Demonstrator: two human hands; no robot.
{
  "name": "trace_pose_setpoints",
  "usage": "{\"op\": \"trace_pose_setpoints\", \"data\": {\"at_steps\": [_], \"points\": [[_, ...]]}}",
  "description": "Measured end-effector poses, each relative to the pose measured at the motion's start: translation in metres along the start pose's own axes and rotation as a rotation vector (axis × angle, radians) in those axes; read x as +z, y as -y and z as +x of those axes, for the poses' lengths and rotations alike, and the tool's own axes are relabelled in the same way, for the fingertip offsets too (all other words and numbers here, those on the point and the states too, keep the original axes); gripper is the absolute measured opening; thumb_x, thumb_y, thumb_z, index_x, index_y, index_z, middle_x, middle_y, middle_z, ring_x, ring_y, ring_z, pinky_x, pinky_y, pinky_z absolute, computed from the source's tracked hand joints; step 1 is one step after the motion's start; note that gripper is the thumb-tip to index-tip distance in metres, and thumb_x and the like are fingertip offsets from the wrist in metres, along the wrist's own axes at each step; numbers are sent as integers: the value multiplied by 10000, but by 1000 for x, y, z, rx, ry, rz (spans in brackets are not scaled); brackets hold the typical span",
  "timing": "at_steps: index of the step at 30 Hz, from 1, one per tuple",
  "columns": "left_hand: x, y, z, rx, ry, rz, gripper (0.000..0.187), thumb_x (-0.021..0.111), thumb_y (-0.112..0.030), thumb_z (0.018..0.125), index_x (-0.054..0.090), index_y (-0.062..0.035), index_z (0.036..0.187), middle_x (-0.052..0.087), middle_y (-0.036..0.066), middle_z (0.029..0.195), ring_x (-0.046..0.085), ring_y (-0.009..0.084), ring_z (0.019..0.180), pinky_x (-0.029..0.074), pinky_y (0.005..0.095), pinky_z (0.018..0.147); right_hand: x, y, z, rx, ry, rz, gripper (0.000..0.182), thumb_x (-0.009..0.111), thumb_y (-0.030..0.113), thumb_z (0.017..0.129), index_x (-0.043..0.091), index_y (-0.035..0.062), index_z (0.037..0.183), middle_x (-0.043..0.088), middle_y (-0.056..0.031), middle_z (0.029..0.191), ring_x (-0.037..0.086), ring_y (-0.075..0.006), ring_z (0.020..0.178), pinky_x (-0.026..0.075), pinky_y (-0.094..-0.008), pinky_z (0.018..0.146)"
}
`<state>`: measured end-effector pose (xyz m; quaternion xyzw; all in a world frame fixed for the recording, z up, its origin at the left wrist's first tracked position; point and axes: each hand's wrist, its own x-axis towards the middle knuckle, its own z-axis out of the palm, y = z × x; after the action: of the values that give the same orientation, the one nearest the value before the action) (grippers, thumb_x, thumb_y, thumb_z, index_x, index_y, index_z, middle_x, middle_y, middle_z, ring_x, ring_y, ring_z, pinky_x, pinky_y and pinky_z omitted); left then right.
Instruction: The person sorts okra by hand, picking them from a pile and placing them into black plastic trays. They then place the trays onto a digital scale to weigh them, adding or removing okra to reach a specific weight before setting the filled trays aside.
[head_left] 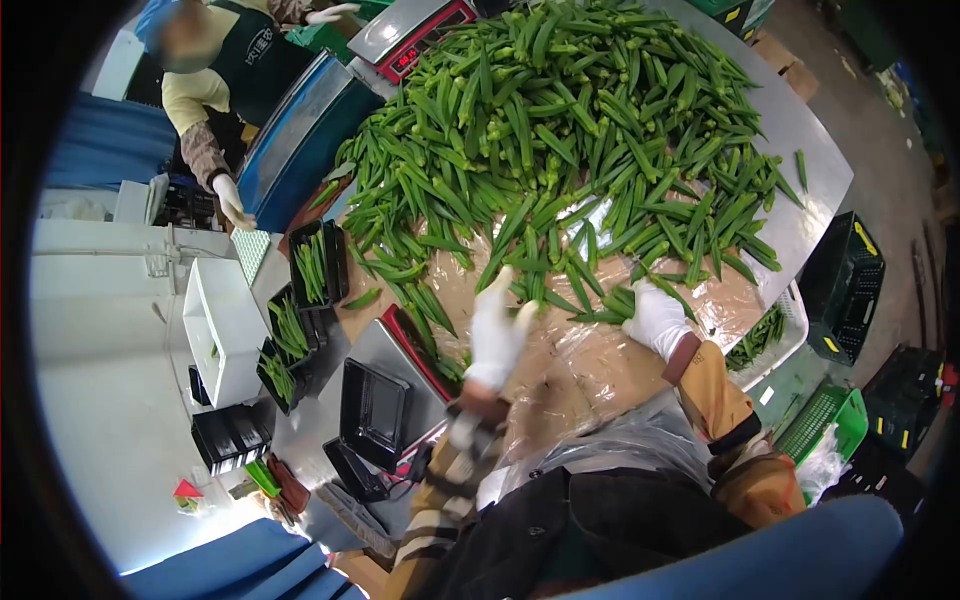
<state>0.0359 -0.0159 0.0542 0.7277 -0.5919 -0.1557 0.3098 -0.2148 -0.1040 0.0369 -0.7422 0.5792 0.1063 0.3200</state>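
A large heap of green okra covers the far part of a metal table, with loose pods spread over brown, plastic-covered sheeting. My left hand, in a white glove, is over the near edge of the pods, its fingers apart and nothing in it. To the right, my right hand, also white-gloved, has its fingers curled at some okra pods; whether it grips them is hard to tell. An empty black tray lies on a scale left of my left hand.
Black trays of okra stand at the left. A co-worker is at the upper left, near a blue-sided machine and a scale with a red display. White and black crates are at the right.
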Motion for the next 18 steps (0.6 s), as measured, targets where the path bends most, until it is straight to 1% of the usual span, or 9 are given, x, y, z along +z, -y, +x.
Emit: {"op": "trace_pose_setpoints", "data": {"at_steps": [1, 4, 5, 9, 11, 13, 14, 17, 18], "points": [[18, -3, 16, -93, 95, 13, 740, 766, -200, 791, 422, 23, 1407, 525, 214, 1355, 491, 368, 1238, 394, 403, 1060, -10, 5, -1, 12, 36, 35, 450, 745, 254, 735, 584, 39, 1096, 682, -216, 999, 667, -363, 954, 532, -430, 830], [53, -4, 47, -89, 124, 413, 831, 779, -224, 738, 387, 52, 1416, 571, 190, 1192, 504, 358, 1116, 414, 450, 975, -34, 15, 2, -112, -132, 171, 413, 727, 266, 763, 596, 43, 1085, 694, -203, 964, 668, -375, 927, 529, -443, 819], [61, -3, 52, -147, 124, 482, 739, 784, -228, 706, 481, 35, 1326, 608, 164, 1030, 529, 340, 1010, 440, 452, 884, -48, 27, 8, -100, -119, 218, 382, 706, 258, 782, 606, 44, 1082, 679, -182, 1012, 650, -364, 960, 521, -438, 835], [62, -11, 60, -81, 251, 604, 455, 795, -252, 658, 616, -24, 1007, 632, 137, 940, 541, 341, 986, 449, 441, 859, -47, 57, 65, -464, -377, 150, 358, 721, 144, 724, 612, 38, 1048, 619, -153, 1165, 594, -333, 1063, 504, -398, 887], [58, -7, 49, -87, 295, 465, 437, 791, -240, 652, 627, -35, 1001, 639, 136, 927, 545, 346, 982, 454, 444, 860, -39, 74, 96, -636, -487, 105, 410, 755, 50, 644, 617, 45, 1030, 604, -119, 1214, 552, -304, 1143, 476, -372, 950], [53, 7, 40, -106, 269, 263, 455, 787, -235, 640, 627, -46, 1023, 655, 146, 952, 543, 378, 977, 464, 469, 866, -31, 83, 122, -700, -543, -63, 309, 676, 50, 700, 626, 49, 1005, 615, -117, 1161, 575, -291, 1088, 489, -388, 910], [50, 11, 37, -122, 185, 306, 431, 771, -170, 682, 607, -13, 1049, 671, 141, 959, 593, 334, 942, 499, 417, 842, -21, 82, 132, -688, -556, -103, 267, 635, 31, 725, 630, 56, 990, 630, -116, 1133, 590, -293, 1061, 500, -392, 890], [17, 35, 44, -379, 165, -382, 353, 679, -85, 782, 588, 2, 1112, 665, 148, 1032, 630, 271, 900, 513, 358, 838, -19, 71, 123, -593, -285, -80, 230, 567, 1, 757, 634, 67, 967, 662, -122, 1029, 628, -312, 957, 522, -414, 825], [3, 31, 51, -417, 133, -551, 339, 649, -44, 823, 563, 9, 1146, 664, 121, 1033, 640, 226, 887, 514, 322, 831, -13, 61, 114, -639, -360, -43, 217, 613, 27, 741, 626, 62, 956, 669, -136, 937, 648, -335, 886, 532, -434, 787]]}}
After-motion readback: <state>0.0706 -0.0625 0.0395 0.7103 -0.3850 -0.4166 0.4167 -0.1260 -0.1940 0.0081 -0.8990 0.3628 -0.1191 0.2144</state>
